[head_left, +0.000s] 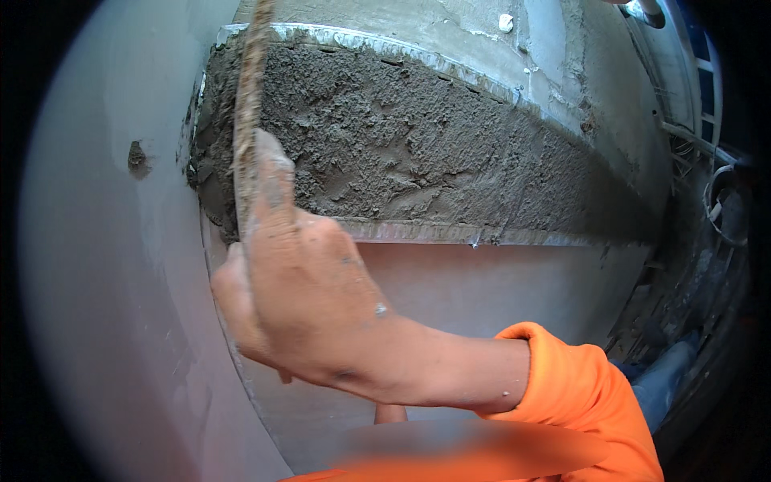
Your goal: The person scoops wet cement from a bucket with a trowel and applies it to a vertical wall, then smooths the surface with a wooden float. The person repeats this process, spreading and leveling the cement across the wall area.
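My right hand is closed round a long, narrow wooden strip, its index finger stretched along the wood. The strip runs from the top edge of the view down past my fist, where a short end shows below. It crosses the left end of a broad band of rough grey mortar. Whether the wood touches the mortar, I cannot tell. Pale edging strips border the band above and below. My left hand does not show; a small piece of skin appears below my right wrist, too hidden to identify.
A smooth pale wall rises on the left, with a small mortar dab on it. Another pale surface lies below the band. A coiled cable or hoop and dim clutter are at the far right.
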Demonstrator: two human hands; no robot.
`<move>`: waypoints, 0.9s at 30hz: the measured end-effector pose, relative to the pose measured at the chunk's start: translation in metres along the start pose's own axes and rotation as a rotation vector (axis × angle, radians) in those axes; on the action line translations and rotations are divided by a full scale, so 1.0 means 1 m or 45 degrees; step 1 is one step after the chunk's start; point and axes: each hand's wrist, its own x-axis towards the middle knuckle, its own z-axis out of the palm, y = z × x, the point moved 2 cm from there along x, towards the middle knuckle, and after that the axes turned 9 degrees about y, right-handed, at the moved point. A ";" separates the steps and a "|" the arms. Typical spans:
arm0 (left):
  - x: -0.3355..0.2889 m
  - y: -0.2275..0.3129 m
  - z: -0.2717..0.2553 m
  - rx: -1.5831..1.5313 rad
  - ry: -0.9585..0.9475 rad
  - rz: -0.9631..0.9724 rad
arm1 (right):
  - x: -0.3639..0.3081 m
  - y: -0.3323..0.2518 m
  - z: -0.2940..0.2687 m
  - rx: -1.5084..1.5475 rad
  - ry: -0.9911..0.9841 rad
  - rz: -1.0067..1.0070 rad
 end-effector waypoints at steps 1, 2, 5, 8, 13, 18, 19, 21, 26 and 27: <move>-0.001 0.001 -0.001 0.007 -0.004 -0.011 | -0.001 0.003 -0.007 0.032 0.018 0.006; -0.002 0.001 0.000 0.017 -0.014 -0.036 | -0.004 0.003 -0.017 -0.008 0.107 -0.143; -0.006 -0.002 -0.003 0.104 -0.107 -0.253 | -0.022 0.012 -0.072 -0.035 0.117 -0.040; -0.007 -0.004 -0.005 0.233 -0.095 -0.016 | -0.039 0.022 -0.135 -0.173 0.199 -0.048; -0.013 -0.008 -0.002 0.092 -0.006 0.044 | -0.094 0.019 -0.246 -0.172 0.497 0.324; -0.005 -0.007 -0.002 0.076 0.058 0.112 | -0.172 0.009 -0.358 -0.342 0.746 0.626; -0.003 -0.005 -0.004 0.142 0.104 0.146 | -0.187 0.003 -0.386 -0.368 0.785 0.670; 0.005 -0.004 -0.008 0.195 0.095 0.145 | -0.217 -0.004 -0.431 -0.442 0.944 0.755; 0.017 -0.008 -0.019 0.241 0.122 0.175 | -0.259 -0.032 -0.529 -0.765 1.226 0.735; 0.016 -0.009 -0.019 0.223 0.139 0.241 | -0.260 -0.033 -0.547 -0.845 1.267 0.726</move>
